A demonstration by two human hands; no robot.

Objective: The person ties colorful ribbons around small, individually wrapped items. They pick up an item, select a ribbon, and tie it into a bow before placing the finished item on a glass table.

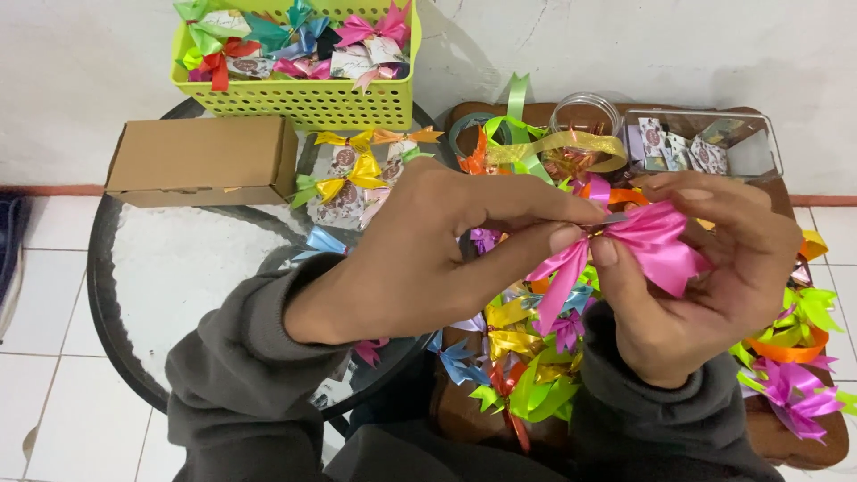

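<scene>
The round glass worktop (170, 268) holds a plain brown cardboard box (201, 161) on its far left side. It is long, flat and shut. Behind it stands a lime green basket (308, 100) with little holes, full of small packets with bows on them. More small packets with yellow bows (350, 178) lie in front of the basket. To the right, a clear plastic box (705, 143) holds small square labels, white with a dark round mark. Beside it stands a clear round jar (585, 114). A heap of bright ribbon bows (527, 357) lies under the hands.

The pink bow (647, 245) is up in the air, between both hands. The left hand (420, 259) pinches its middle, grip shut tight with thumb and finger. The right hand (714, 277) holds the big pink loops, fingers curled round them.

I think it is best to keep that middle pinch firm so the loops do not slip, and to pull them softly and evenly.
</scene>
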